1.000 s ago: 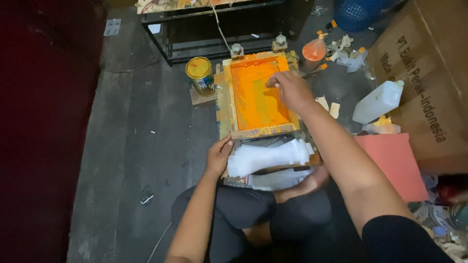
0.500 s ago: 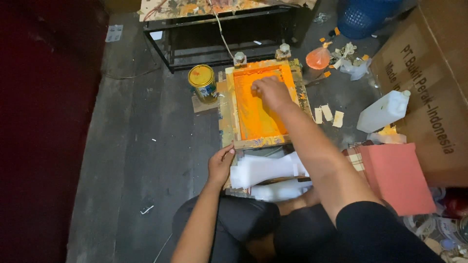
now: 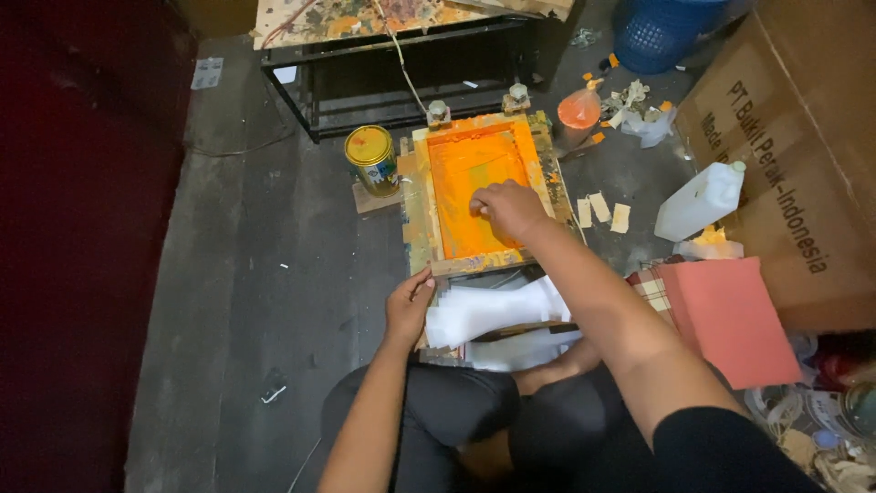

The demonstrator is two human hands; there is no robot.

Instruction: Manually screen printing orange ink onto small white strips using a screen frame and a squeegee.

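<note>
A makeshift screen-printing workshop, right down on a dark, worn floor. There's a wooden printing frame flooded with orange ink, a paint tin beside it, a white plastic jug, a big cardboard box, and a paint-spattered metal table behind.

Right hand pressing on orange screen frame; left hand gripping white sheets.
</note>
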